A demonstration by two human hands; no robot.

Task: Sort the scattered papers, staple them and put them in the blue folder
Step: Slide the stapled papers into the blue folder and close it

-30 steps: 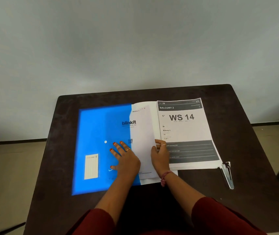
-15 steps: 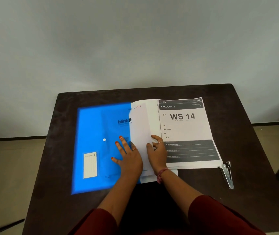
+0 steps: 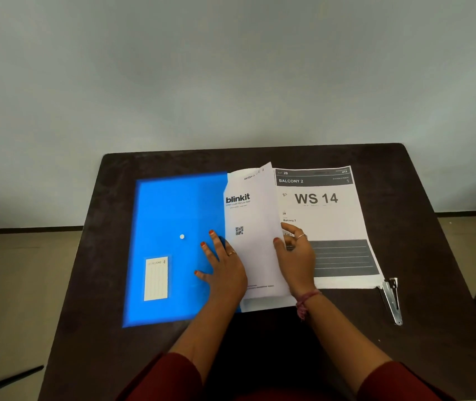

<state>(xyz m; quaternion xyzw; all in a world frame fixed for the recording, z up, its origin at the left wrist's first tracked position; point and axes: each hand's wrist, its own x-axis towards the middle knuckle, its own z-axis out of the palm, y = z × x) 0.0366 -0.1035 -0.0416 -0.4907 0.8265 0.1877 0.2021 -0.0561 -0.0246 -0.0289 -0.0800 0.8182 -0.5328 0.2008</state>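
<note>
1. Since 1 s ago the blinkit sheet (image 3: pixel 252 227) has come out further to the right: the folder's blue edge used to cover its logo, now logo & QR code show on bare white. Its top right corner has lifted & curls over the WS 14 sheet (image 3: pixel 322 206).
2. Right hand (image 3: pixel 296 256) has shifted from the sheet's lower edge up to its right edge, approx mid-height.
3. Left hand (image 3: pixel 222 264) is about where it was, w/ the fingers spread a bit wider.
4. Blue folder (image 3: pixel 173 227): lies flat on the bench (image 3: pixel 433 256) at approx 9 o'clock from the hands, white snap button mid-face, pale label at its lower left.
5. Left hand state: flat, fingers straight & splayed, pressing the folder's right part; holds nothing. Ring on one finger.
6. Right hand state: thumb on top of the blinkit sheet's right edge, fingers curled over the WS 14 sheet; looks like a pinch on that edge, but the underside is hidden. Ring & red thread bracelet.
7. Blinkit sheet: left edge tucked at the folder's right side, bottom edge sticks out toward 6 o'clock.
8. WS 14 sheet: flat at 3 o'clock from the blinkit sheet, partly under it; header reads "BALCONY 2". More paper edges show below it.
9. Stapler (image 3: pixel 391 299): metal, at 4 o'clock from the hands, just off the WS 14 sheet's lower right corner.
</note>
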